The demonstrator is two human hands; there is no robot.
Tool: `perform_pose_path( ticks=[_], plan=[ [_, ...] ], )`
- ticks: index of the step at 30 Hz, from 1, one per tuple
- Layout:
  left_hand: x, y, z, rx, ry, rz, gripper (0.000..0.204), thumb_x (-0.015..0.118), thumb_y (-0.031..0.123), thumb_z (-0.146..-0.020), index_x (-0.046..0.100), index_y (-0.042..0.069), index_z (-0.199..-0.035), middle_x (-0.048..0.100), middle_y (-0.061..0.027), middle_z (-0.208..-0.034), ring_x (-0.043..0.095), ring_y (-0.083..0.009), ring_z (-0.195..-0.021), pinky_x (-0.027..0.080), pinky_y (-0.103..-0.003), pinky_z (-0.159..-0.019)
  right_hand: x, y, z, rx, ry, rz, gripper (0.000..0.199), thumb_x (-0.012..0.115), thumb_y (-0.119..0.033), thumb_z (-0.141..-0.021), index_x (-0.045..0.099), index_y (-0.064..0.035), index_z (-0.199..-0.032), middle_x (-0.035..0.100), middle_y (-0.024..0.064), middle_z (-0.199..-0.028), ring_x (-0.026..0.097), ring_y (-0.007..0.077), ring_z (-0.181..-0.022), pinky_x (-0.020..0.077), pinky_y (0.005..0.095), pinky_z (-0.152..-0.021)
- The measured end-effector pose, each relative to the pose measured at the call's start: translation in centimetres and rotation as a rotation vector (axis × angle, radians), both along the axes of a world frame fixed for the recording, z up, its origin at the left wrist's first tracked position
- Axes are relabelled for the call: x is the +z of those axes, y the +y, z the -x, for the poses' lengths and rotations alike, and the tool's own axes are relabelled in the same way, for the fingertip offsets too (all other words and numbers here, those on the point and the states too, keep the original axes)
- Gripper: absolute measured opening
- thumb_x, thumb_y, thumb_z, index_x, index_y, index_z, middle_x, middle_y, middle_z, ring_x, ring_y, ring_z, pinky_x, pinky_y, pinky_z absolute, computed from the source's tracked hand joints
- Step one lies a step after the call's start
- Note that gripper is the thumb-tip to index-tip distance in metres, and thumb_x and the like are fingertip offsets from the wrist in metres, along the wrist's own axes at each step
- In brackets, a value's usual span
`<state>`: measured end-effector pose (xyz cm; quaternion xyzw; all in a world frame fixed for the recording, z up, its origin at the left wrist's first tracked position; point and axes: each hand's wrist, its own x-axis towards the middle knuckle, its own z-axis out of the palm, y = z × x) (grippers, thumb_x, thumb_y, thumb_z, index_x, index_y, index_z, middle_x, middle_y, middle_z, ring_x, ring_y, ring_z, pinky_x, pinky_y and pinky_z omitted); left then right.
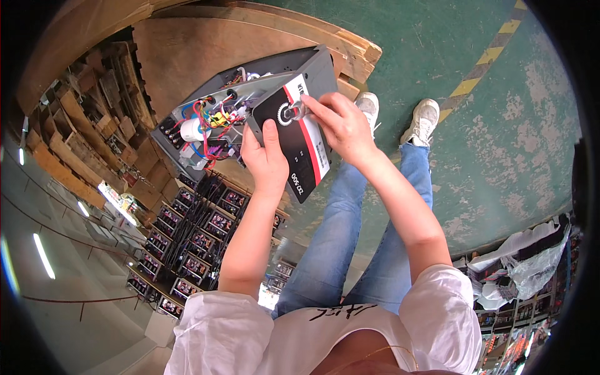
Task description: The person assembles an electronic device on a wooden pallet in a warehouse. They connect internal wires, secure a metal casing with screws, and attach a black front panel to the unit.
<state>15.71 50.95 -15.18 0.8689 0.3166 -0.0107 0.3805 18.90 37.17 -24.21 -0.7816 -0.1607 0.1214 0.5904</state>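
R hand [342,125]: thumb and index fingertips [307,102] pinch narrowly on a small silver knob [294,112] mounted on the front panel [300,140] of a grey metal unit [250,106]. Remaining 3 fingers curl loosely above the panel's top edge. Wrist bent, forearm runs down-right to a white short sleeve.

L hand [265,159]: wrapped on the panel's lower-left edge, thumb laid flat on the black face, pointing up toward the knob; other fingers go behind the panel, not visible. Forearm near vertical, elbow low.

Panel: flat rectangular plate, black w/ white border and 1 red stripe, glossy finish, tilted diagonally. It sits swung clear of the unit body at the front, touching it along 1 side.

Unit: open-top grey sheet-metal box, resting on a plywood bench [206,44] w/ raw layered edge. Contents: bundle of red, blue, yellow and white wires [212,119], 1 white cylindrical part, connectors; exact terminations too small to tell.

Left of bench: rack of similar units [200,237], stacked in rows, black faces out. Below: blue jeans, 2 white sneakers [425,119] on a worn green painted floor [500,156] w/ a yellow-black hazard stripe.
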Motion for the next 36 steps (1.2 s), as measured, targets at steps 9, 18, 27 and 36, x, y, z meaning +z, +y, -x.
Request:
perform_pose_path(
  ticks=[9,18,27,36],
  plan=[
    [0.4,-0.4,-0.4,0.005,0.023,0.007,0.026,0.051,0.021,-0.097,0.058,-0.003,-0.106,0.064,-0.0117,-0.096,0.06,-0.0198,-0.086,0.047,-0.032,-0.078,0.0,0.2,-0.2,0.065,-0.006,-0.005,0.047,0.067,-0.004,-0.076,0.058,-0.0094,-0.122,0.056,0.0082,-0.082,0.058,0.0253,-0.076,0.0482,0.0359,-0.064],
    [0.2,-0.3,-0.4,0.002,-0.006,-0.007,0.026,0.052,0.02,-0.096,0.059,-0.003,-0.105,0.064,-0.0116,-0.094,0.06,-0.0189,-0.085,0.047,-0.031,-0.078,5.2,2.4,3.0,-0.123,0.358,0.022,0.043,0.064,-0.007,-0.082,0.053,-0.0027,-0.123,0.052,0.0131,-0.085,0.06,0.0334,-0.066,0.0502,0.0411,-0.058],
    [-0.2,-0.1,0.1,-0.009,-0.03,0.012,0.036,0.049,0.031,-0.098,0.057,-0.003,-0.11,0.064,-0.0064,-0.098,0.057,-0.0105,-0.085,0.047,-0.025,-0.075,1.3,-0.5,0.9,-0.039,0.12,0.03,0.04,0.063,-0.008,-0.08,0.06,-0.0123,-0.12,0.054,0.0092,-0.084,0.058,0.0276,-0.073,0.0479,0.0381,-0.062],
    [0.1,-0.3,-0.2,0.01,-0.016,0.038,0.028,0.051,0.021,-0.097,0.057,-0.003,-0.109,0.064,-0.0109,-0.1,0.059,-0.0175,-0.089,0.046,-0.031,-0.081,-1.3,-0.3,-2.4,0.138,-0.211,0.007,0.058,0.064,0.001,-0.068,0.059,-0.0151,-0.123,0.057,0.006,-0.087,0.057,0.0236,-0.076,0.0476,0.0351,-0.064]
  ],
)
